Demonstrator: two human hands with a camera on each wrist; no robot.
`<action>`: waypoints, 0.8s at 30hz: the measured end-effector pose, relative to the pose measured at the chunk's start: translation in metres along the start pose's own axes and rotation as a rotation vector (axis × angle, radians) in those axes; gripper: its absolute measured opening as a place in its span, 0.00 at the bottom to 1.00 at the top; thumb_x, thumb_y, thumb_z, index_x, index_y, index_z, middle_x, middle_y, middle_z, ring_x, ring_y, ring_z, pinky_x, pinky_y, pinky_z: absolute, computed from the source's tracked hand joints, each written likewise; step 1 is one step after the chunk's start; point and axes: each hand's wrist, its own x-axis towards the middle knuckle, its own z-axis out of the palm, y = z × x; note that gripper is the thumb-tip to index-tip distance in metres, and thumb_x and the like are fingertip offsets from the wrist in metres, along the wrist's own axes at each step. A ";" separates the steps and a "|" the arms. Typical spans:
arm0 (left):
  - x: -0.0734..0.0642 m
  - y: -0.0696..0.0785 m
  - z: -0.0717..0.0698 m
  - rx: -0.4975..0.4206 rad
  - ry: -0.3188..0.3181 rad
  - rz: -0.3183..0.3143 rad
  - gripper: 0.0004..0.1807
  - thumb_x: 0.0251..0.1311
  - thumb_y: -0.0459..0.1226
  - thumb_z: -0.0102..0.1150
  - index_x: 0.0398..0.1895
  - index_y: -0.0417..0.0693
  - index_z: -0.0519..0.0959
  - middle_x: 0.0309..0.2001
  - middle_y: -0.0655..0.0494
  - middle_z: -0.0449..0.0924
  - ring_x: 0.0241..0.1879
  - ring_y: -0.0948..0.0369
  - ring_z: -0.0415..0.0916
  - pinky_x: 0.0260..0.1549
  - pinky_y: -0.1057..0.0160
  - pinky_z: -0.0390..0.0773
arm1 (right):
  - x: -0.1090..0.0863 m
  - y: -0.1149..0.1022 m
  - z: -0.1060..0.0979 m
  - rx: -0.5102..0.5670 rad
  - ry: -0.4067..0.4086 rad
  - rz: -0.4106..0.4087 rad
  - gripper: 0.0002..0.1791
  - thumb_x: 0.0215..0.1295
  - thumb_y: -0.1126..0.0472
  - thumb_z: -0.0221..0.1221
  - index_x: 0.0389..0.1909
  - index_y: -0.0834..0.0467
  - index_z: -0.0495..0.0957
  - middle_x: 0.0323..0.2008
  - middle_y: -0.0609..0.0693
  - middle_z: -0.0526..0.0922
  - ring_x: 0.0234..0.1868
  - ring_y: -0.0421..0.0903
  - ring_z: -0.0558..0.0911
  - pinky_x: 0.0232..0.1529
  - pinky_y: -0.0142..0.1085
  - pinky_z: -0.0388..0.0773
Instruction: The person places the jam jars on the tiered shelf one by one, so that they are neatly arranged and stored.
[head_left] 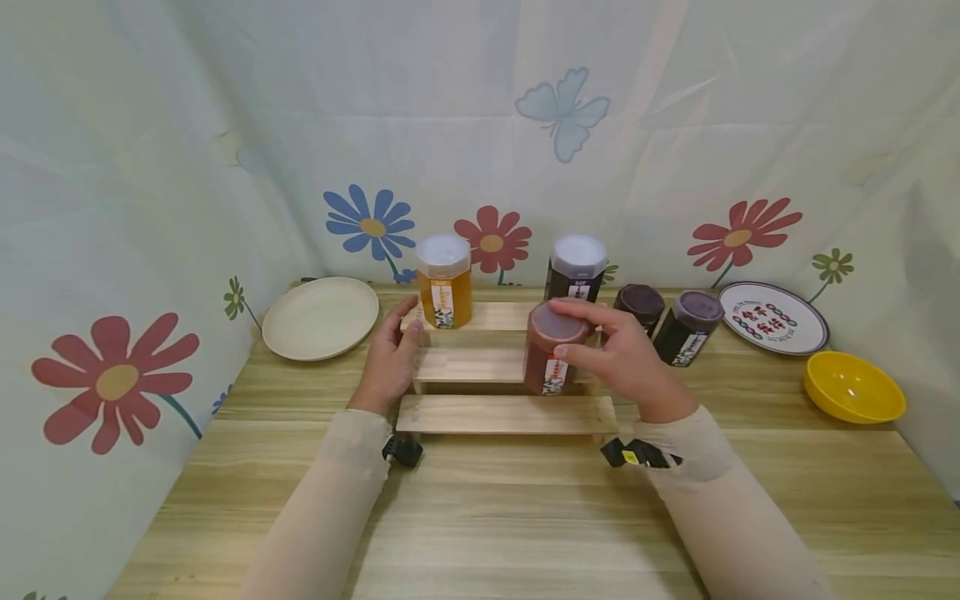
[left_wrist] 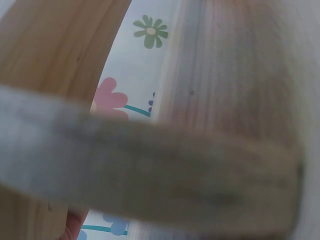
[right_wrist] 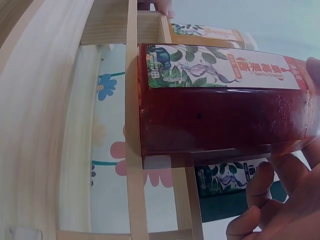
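Flower-printed curtain (head_left: 420, 150) is hanging behind a wooden table (head_left: 480, 517), where a stepped wooden shelf (head_left: 506, 415) is standing. At the shelf's left, the left hand (head_left: 390, 350) is gripping the top step's end. Farther right, the right hand (head_left: 626, 358), the nearer one, is holding a red jar (head_left: 540, 358) near its lid, long axis pointing nearly upright, over the middle step; whether base and wood are touching is not showing clearly. Only the right wrist view is revealing the fine lettering on the jar's label (right_wrist: 225, 67).
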 end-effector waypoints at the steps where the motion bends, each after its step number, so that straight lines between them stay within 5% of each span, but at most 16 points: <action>1: 0.000 0.000 0.000 0.002 0.000 0.003 0.29 0.84 0.45 0.46 0.83 0.53 0.61 0.82 0.57 0.59 0.66 0.52 0.71 0.64 0.48 0.71 | 0.000 0.000 0.001 0.003 -0.004 0.000 0.31 0.66 0.68 0.70 0.70 0.57 0.78 0.73 0.56 0.74 0.64 0.54 0.76 0.53 0.31 0.78; 13: -0.001 0.002 -0.001 0.003 0.001 -0.001 0.28 0.84 0.44 0.46 0.83 0.56 0.62 0.82 0.56 0.59 0.71 0.52 0.69 0.68 0.46 0.70 | 0.009 -0.005 0.013 0.003 -0.021 0.007 0.31 0.67 0.65 0.69 0.71 0.55 0.78 0.73 0.54 0.74 0.57 0.53 0.76 0.46 0.36 0.78; 24: 0.000 0.001 -0.001 -0.003 -0.009 -0.012 0.28 0.84 0.45 0.45 0.83 0.57 0.61 0.83 0.57 0.57 0.73 0.52 0.66 0.70 0.46 0.68 | 0.017 -0.007 0.031 0.058 -0.023 0.000 0.31 0.68 0.66 0.68 0.73 0.55 0.77 0.73 0.55 0.74 0.63 0.55 0.77 0.53 0.31 0.81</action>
